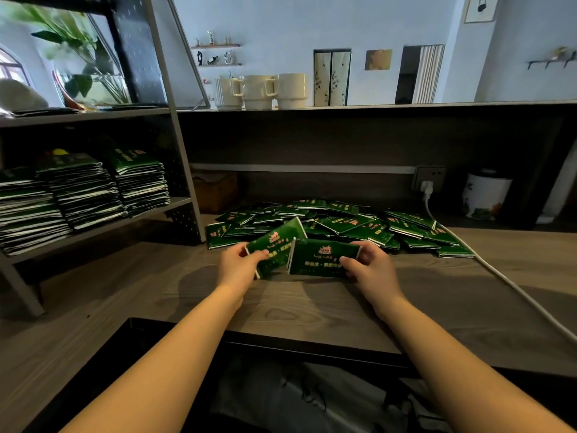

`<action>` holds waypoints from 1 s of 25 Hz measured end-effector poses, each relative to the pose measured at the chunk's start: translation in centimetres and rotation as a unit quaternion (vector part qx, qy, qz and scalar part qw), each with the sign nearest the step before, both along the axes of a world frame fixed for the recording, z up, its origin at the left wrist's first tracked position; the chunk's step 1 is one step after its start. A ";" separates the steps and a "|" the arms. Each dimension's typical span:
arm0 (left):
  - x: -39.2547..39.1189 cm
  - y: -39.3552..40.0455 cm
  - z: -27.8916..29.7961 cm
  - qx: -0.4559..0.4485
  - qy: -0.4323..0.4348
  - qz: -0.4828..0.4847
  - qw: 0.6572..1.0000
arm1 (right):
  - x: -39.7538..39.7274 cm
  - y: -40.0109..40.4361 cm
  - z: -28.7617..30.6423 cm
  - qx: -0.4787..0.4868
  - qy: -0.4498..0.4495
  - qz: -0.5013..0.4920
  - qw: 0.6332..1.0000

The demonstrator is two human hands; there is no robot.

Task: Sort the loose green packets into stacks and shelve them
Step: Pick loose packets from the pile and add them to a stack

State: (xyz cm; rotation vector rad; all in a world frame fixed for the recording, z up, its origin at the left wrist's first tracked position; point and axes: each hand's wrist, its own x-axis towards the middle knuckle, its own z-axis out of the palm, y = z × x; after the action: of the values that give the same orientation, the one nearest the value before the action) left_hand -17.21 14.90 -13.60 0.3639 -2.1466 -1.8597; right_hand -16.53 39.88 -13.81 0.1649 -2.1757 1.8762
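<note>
A heap of loose green packets [340,225] lies on the wooden counter [312,301] in front of me. My left hand [239,260] grips a tilted green packet [278,242] by its left end, just above the counter. My right hand [370,264] holds a second green packet [321,256] by its right end, close beside the first. Three tall stacks of green packets [84,192] stand on the lower shelf of a grey metal rack [184,157] at the left.
A white power cable [512,285] runs from a wall socket [429,179] across the counter's right side. Three cream mugs [262,90] stand on the upper ledge. A white patterned jar [485,195] sits at the back right. A dark open bin [281,385] lies below the counter's front edge.
</note>
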 end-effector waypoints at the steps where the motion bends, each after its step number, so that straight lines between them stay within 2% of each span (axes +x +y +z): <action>1: 0.3 -0.1 -0.1 0.040 0.022 0.010 0.999 | -0.1 0.0 0.0 -0.022 -0.010 0.005 1.000; 3: 0.8 0.1 -0.3 0.113 0.030 -0.016 0.993 | -0.2 -0.2 -0.1 -0.044 -0.027 0.019 0.998; 4: 1.1 0.2 -0.4 0.117 0.027 -0.049 0.992 | -0.2 -0.3 -0.2 -0.037 -0.029 0.029 0.998; 7: 1.8 0.8 -0.5 0.042 0.032 -0.131 0.990 | -0.1 -0.7 -0.4 0.020 -0.009 0.047 0.999; 13: 2.1 1.3 -0.6 -0.038 0.031 -0.203 0.978 | 0.1 -1.1 -0.6 0.108 0.022 0.017 0.994; 16: 1.9 1.6 -1.2 -0.088 0.032 -0.209 0.973 | 0.2 -1.2 -0.6 0.116 0.016 0.028 0.993; 20: 1.7 1.6 -1.4 -0.038 0.026 -0.175 0.983 | 0.2 -1.3 -0.6 0.083 -0.008 0.076 0.994; 22: 1.5 1.3 -1.3 0.003 0.017 -0.141 0.990 | 0.1 -1.4 -0.6 0.078 0.014 0.042 0.996; 25: 1.0 0.7 -1.5 0.052 0.014 -0.097 0.994 | -0.9 -0.7 0.3 0.104 0.088 -0.063 0.989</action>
State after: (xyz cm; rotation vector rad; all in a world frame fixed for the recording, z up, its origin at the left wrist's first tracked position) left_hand -16.18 15.59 -15.11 0.1548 -2.1383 -2.0739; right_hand -17.41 39.19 -13.53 0.2197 -2.2008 1.5069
